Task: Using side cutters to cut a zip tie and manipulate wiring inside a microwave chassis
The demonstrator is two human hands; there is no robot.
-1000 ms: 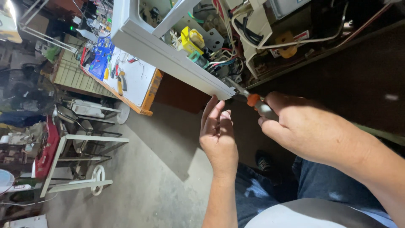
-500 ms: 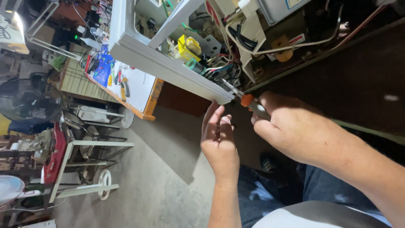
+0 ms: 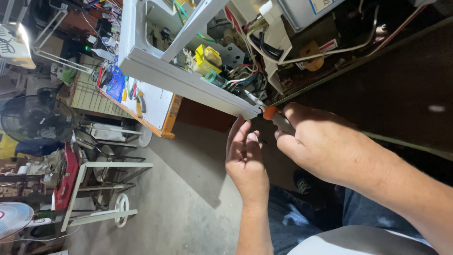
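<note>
My right hand (image 3: 325, 144) grips a screwdriver with an orange and grey handle (image 3: 276, 118); its metal tip points into the corner of an opened white appliance casing (image 3: 184, 80), among coloured wires and a yellow part (image 3: 207, 59). My left hand (image 3: 245, 160) is held flat and open just below that corner, fingers together and pointing up, holding nothing. Whether its fingertips touch the casing edge I cannot tell.
A dark tabletop (image 3: 406, 89) bears the appliance. A white workbench with pliers and small tools (image 3: 141, 101) stands behind. A black fan (image 3: 35, 118), a white metal stand (image 3: 101, 189) and clutter sit at left on the concrete floor (image 3: 179, 203). My jeans-clad legs are below.
The view has shifted a little, with the appliance now appearing lower and nearer. Both hands keep the same pose at the casing corner.
</note>
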